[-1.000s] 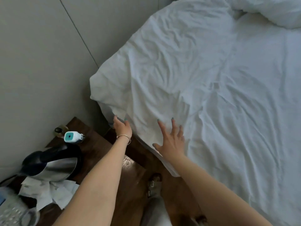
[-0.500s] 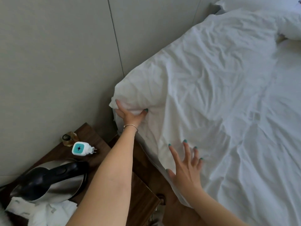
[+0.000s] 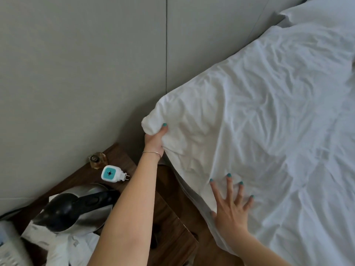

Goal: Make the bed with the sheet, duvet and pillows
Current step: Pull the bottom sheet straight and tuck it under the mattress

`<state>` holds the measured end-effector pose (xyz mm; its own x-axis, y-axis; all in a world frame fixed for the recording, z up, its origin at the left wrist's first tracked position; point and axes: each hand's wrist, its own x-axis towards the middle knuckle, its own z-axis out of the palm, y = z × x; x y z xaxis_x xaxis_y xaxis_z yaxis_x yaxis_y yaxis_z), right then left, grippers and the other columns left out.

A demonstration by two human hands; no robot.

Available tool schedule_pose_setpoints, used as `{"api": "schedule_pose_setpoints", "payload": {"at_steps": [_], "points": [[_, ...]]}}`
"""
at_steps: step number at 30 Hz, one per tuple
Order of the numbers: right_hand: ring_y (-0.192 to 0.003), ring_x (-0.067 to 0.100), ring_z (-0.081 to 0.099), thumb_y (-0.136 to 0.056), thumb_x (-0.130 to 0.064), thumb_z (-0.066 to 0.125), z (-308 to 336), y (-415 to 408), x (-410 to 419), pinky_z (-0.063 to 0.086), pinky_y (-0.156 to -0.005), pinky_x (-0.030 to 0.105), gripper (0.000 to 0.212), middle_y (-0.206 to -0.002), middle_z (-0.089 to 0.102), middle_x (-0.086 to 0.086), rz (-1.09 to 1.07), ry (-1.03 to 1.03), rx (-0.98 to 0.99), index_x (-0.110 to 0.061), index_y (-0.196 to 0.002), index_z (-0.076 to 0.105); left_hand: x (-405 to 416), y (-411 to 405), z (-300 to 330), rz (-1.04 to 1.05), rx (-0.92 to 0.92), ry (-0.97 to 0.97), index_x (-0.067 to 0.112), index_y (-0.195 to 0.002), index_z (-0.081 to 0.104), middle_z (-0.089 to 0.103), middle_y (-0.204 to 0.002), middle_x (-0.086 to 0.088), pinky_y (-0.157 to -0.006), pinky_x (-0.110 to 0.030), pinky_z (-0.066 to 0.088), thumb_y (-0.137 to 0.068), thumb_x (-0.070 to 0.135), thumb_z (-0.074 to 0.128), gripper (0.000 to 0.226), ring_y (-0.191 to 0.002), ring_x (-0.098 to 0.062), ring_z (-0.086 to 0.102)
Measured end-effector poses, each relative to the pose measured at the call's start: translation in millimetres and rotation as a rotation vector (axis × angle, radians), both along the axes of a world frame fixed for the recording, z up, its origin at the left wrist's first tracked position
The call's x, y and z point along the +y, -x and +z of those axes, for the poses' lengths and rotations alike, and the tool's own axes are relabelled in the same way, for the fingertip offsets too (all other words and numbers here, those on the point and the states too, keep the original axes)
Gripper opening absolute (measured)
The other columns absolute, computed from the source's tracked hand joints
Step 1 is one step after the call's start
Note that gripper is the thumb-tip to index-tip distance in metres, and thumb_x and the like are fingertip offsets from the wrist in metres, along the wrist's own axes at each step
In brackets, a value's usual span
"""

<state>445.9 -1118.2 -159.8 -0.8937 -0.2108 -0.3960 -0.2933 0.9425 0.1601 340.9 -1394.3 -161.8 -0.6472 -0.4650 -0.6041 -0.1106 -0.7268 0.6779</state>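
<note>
Duvet [image 3: 259, 116], white and heavily creased, covers the bed, its long edge running from the near corner by the wooden nightstand [image 3: 169, 214] up along the grey padded headboard [image 3: 96, 73] toward a pillow [image 3: 322, 12] at the top right. The left hand [image 3: 154, 140] grips that bunched corner, thumb curled over the fabric. The right hand [image 3: 231, 206] lies flat with fingers spread on the duvet's side edge, holding nothing.

Left hand [image 3: 154, 140] grips the duvet [image 3: 249, 116] corner — right hand [image 3: 231, 206] presses flat beside it.
</note>
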Motion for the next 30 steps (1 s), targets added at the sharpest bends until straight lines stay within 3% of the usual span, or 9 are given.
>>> {"api": "schedule_pose_setpoints", "payload": {"at_steps": [3, 7, 10, 13, 16, 19, 22, 27, 30], "points": [[-0.139, 0.051, 0.01, -0.044, -0.051, 0.091, 3.8, 3.3, 0.4, 0.013, -0.1, 0.074, 0.133, -0.161, 0.006, 0.014, -0.012, 0.021, -0.043, -0.038, -0.149, 0.011, -6.3, -1.1, 15.9, 0.0, 0.057, 0.057, 0.007, -0.129, 0.054, 0.065, -0.121, -0.011, -0.089, -0.043, 0.055, -0.064, 0.008, 0.081, 0.07, -0.108, -0.027, 0.064], [-0.138, 0.045, -0.02, -0.083, -0.058, 0.062, 16.0, 7.1, -4.3, 0.006, -0.11, 0.07, 0.109, -0.15, -0.036, 0.009, 0.003, 0.008, -0.071, -0.04, -0.14, -0.029, -20.3, -22.2, 35.7, -0.109, -0.035, 0.288, 0.017, -0.141, 0.03, 0.054, -0.129, -0.003, -0.096, -0.035, 0.049, -0.055, 0.018, 0.088, 0.104, -0.116, -0.019, 0.057], [-0.142, 0.045, -0.02, -0.088, -0.059, 0.055, 35.4, 8.7, -10.9, 0.008, -0.112, 0.067, 0.103, -0.149, -0.039, 0.007, -0.031, 0.056, -0.129, -0.042, -0.141, -0.032, -30.7, -40.0, 55.7, -0.009, -0.228, 0.686, 0.014, -0.129, 0.043, 0.056, -0.12, -0.002, -0.088, -0.029, 0.048, -0.067, 0.014, 0.084, 0.074, -0.109, -0.019, 0.058], [-0.144, 0.043, -0.018, -0.088, -0.057, 0.056, 46.3, 4.0, -12.1, 0.014, -0.112, 0.064, 0.098, -0.151, -0.037, 0.004, -0.059, 0.158, -0.17, -0.045, -0.145, -0.024, -38.0, -53.3, 74.8, 0.066, -0.319, 0.842, 0.007, -0.11, 0.054, 0.061, -0.106, -0.003, -0.08, -0.029, 0.048, -0.069, 0.019, 0.082, 0.051, -0.099, -0.025, 0.062], [-0.147, 0.037, -0.015, -0.089, -0.053, 0.057, 48.5, -0.1, -11.1, 0.015, -0.114, 0.06, 0.096, -0.155, -0.033, -0.001, -0.081, 0.274, -0.222, -0.048, -0.145, -0.021, -44.5, -63.4, 81.3, 0.059, -0.612, 0.868, 0.002, -0.129, 0.042, 0.051, -0.128, -0.015, -0.085, -0.032, 0.044, -0.079, 0.009, 0.073, 0.059, -0.113, -0.034, 0.054], [-0.15, 0.029, 0.001, -0.092, -0.047, 0.055, 35.8, 7.8, -2.8, 0.019, -0.116, 0.051, 0.087, -0.161, -0.018, -0.008, -0.075, 0.384, -0.339, -0.046, -0.149, -0.01, -17.9, -60.7, 79.4, -0.257, -0.877, 1.219, 0.003, -0.148, 0.019, 0.028, -0.144, -0.022, -0.104, -0.043, 0.036, -0.076, 0.002, 0.069, 0.088, -0.126, -0.039, 0.037], [-0.148, 0.031, -0.004, -0.094, -0.042, 0.052, 23.9, 10.9, 13.4, 0.012, -0.117, 0.052, 0.073, -0.162, -0.015, -0.004, 0.024, 0.239, -0.297, -0.04, -0.152, 0.009, 47.8, -46.0, 72.3, -0.505, -0.376, 1.78, 0.01, -0.141, 0.04, 0.039, -0.137, -0.021, -0.104, -0.048, 0.037, -0.072, 0.002, 0.063, 0.072, -0.123, -0.041, 0.042], [-0.139, 0.041, 0.023, -0.057, -0.021, 0.086, 16.2, -2.1, 70.8, 0.02, -0.112, 0.059, 0.085, -0.161, 0.01, 0.009, 0.139, 0.137, 0.04, -0.02, -0.136, 0.055, 171.6, -48.0, 41.5, -1.279, 0.436, 2.14, 0.031, -0.135, 0.037, 0.027, -0.143, -0.006, -0.105, -0.058, 0.034, -0.08, 0.033, 0.066, 0.062, -0.134, -0.031, 0.027], [-0.139, 0.045, 0.021, -0.068, -0.026, 0.078, 18.9, -14.3, 114.6, 0.024, -0.102, 0.068, 0.088, -0.161, 0.015, 0.007, -0.267, 0.15, 0.085, -0.032, -0.147, 0.039, 187.1, -48.8, 19.2, -1.876, 0.026, 2.017, 0.05, -0.147, -0.004, -0.02, -0.158, 0.004, -0.103, -0.075, 0.007, -0.088, 0.051, 0.052, 0.081, -0.145, -0.029, -0.017]]}}
